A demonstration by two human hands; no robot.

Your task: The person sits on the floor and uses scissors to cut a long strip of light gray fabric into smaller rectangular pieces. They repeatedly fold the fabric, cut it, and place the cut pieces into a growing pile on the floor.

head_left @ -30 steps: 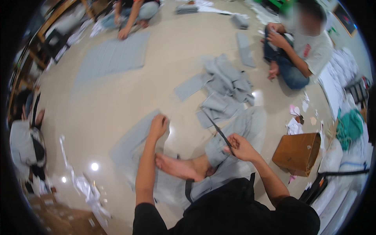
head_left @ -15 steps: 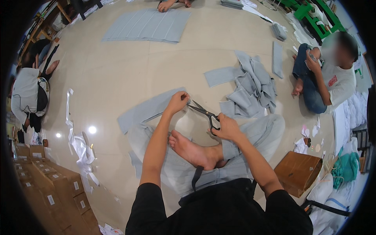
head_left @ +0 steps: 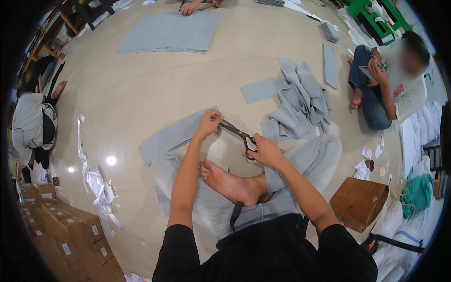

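Note:
My left hand point(head_left: 210, 123) pinches the corner of a light grey fabric strip point(head_left: 171, 133) that lies on the floor in front of my left knee. Black scissors point(head_left: 243, 135) are in my right hand point(head_left: 267, 151), its fingers through the handles. The blades look nearly closed, and their tips reach the strip's end at my left fingertips. Whether they are cutting cloth or a thread there is too small to tell. Beyond my right knee lies a loose heap of similar grey strips point(head_left: 303, 101).
A flat grey cloth panel point(head_left: 169, 34) lies far ahead under another person's hand point(head_left: 190, 7). A person point(head_left: 399, 84) sits at the right, another point(head_left: 35, 113) at the left. Cardboard boxes point(head_left: 70, 230), white ribbon scraps point(head_left: 101, 190) and a brown carton point(head_left: 359, 203) flank me.
The scissors have moved left and up to the strip's end, and their blades have closed. My left hand has shifted slightly left on the strip. The person at the right has moved their hands.

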